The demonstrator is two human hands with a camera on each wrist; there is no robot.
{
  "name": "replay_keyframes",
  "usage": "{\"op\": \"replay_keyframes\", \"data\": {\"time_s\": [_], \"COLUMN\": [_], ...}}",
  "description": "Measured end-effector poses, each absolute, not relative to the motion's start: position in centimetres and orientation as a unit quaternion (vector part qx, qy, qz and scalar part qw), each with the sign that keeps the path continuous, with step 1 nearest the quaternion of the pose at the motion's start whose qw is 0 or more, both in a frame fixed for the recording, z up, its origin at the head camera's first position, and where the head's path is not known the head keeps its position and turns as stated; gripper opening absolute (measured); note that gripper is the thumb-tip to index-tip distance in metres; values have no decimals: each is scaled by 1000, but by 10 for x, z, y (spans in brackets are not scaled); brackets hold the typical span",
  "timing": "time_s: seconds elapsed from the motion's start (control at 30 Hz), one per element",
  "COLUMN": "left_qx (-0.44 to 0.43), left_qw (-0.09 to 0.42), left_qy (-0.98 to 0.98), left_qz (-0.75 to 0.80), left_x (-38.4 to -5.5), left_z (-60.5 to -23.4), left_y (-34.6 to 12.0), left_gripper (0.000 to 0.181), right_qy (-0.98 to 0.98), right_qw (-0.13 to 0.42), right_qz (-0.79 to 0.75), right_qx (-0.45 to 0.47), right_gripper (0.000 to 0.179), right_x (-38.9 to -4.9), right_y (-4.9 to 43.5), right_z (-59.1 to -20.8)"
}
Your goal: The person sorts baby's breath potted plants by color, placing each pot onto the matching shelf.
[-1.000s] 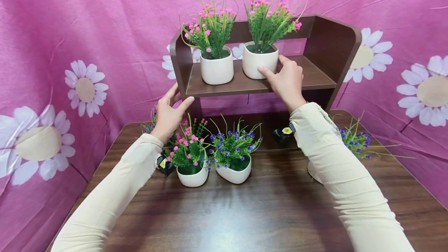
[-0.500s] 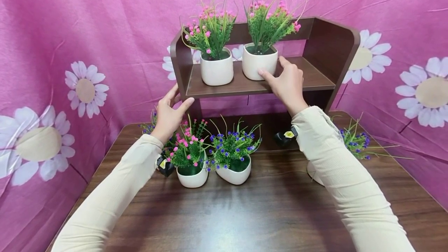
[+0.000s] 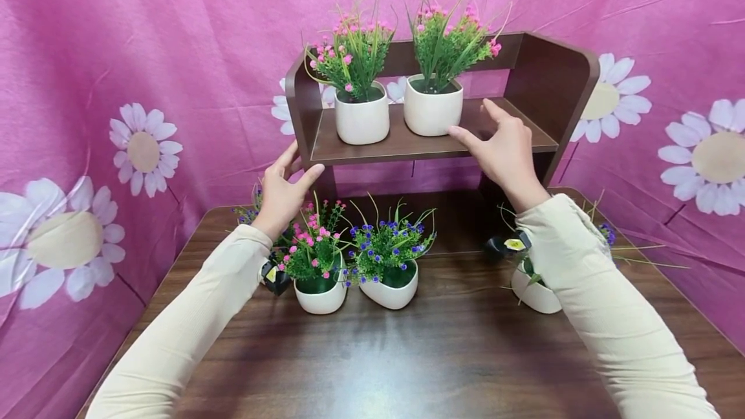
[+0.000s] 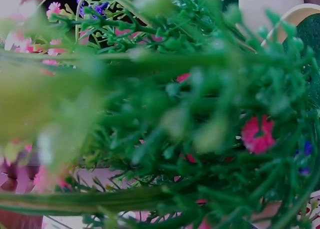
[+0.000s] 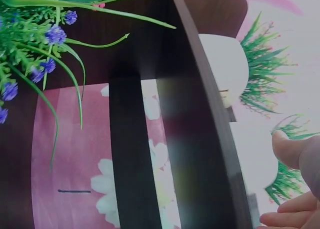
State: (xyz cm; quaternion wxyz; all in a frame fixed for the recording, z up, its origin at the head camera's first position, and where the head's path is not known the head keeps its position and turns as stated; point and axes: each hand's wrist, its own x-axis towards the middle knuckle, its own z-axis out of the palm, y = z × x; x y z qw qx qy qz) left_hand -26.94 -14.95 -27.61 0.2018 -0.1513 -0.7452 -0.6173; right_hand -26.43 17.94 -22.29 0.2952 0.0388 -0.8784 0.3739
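Note:
A dark brown two-tier desktop shelf (image 3: pixel 436 154) stands on the table. Its upper board carries two white pots of pink artificial flowers, a left pot (image 3: pixel 362 123) and a right pot (image 3: pixel 432 112). My left hand (image 3: pixel 281 197) grips the shelf's left side, thumb across the front edge and fingers along the outside. My right hand (image 3: pixel 506 150) is spread beside the right pot, its thumb tip right at the pot's lower edge and the fingers apart from it. In the right wrist view, the thumb and fingers of the right hand (image 5: pixel 300 174) hold nothing. Leaves fill the left wrist view.
On the wooden table (image 3: pixel 372 367), a white pot of pink flowers (image 3: pixel 320 299) and a white pot of blue flowers (image 3: pixel 391 290) stand before the shelf. Another pot (image 3: pixel 537 293) is partly behind the right sleeve. A pink curtain (image 3: pixel 204 50) hangs behind.
My right hand has let go of the right pot on the upper board and moved a little right and down. The left hand stays at the shelf's side.

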Motion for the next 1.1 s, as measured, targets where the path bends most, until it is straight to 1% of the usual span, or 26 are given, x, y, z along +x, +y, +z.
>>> {"op": "replay_keyframes", "data": {"time_s": [0.13, 0.37, 0.53, 0.7, 0.87, 1.0, 1.1], "left_qx": [-154, -151, -147, -145, -143, -146, -150], "left_qw": [209, 209, 199, 194, 195, 195, 198], "left_qy": [-738, -739, -742, -747, -749, -748, -742], "left_qz": [-623, -622, -624, -619, -617, -617, -622], "left_x": [-282, -284, -275, -261, -260, -261, -268], "left_z": [-287, -288, -280, -269, -267, -268, -275], "left_y": [-153, -154, -151, -146, -145, -146, -149], "left_gripper": [62, 61, 61, 61, 60, 61, 62], "right_qy": [-881, -878, -886, -882, -878, -880, -885], "right_qw": [292, 263, 252, 256, 263, 250, 237], "right_qz": [370, 397, 387, 393, 397, 399, 396], "right_qx": [41, 45, 41, 45, 55, 59, 56], "right_gripper": [78, 75, 72, 67, 65, 64, 62], "right_x": [-248, -213, -185, -157, -131, -116, -108], "right_y": [194, 216, 228, 241, 253, 261, 266], "right_z": [-224, -239, -255, -272, -295, -314, -327]}}
